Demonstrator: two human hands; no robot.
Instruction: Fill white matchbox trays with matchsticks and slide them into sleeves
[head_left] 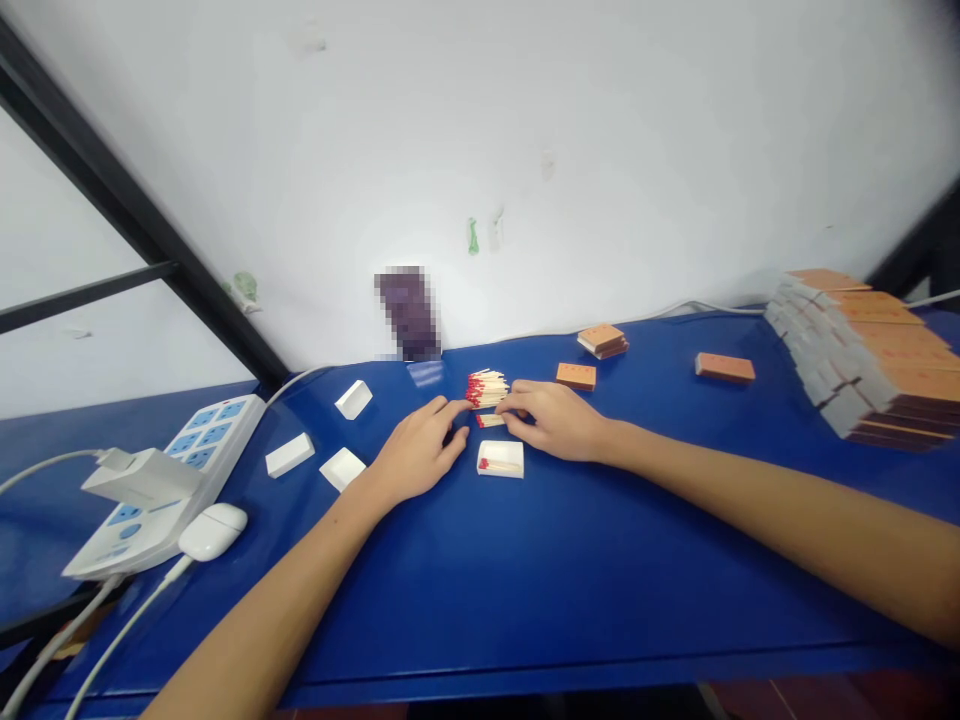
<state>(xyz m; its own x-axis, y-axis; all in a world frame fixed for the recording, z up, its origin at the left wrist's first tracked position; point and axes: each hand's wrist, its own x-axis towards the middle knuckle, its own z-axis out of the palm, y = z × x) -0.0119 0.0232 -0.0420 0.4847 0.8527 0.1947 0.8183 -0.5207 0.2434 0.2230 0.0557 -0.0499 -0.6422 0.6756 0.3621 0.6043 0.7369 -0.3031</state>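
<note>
A heap of red-headed matches (487,388) lies on the blue table, with a small row of matches (489,421) just in front of it. My left hand (424,448) is at the left of both, thumb and forefinger apart, its fingertip by the red heads. From the right, my right hand (551,418) has its thumb and finger closed around the plain ends of the small row. Nearer me stands a white matchbox tray (501,447) with a few matches lying inside. Exactly how the right fingertips meet the sticks is hard to see.
White matchbox trays (290,455) lie at the left, near a power strip (217,430) with a charger and an earbud case (213,531). Orange matchboxes (576,376) lie behind my right hand. A large stack of matchboxes (870,350) stands far right. A blurred-out phone (411,315) leans on the wall.
</note>
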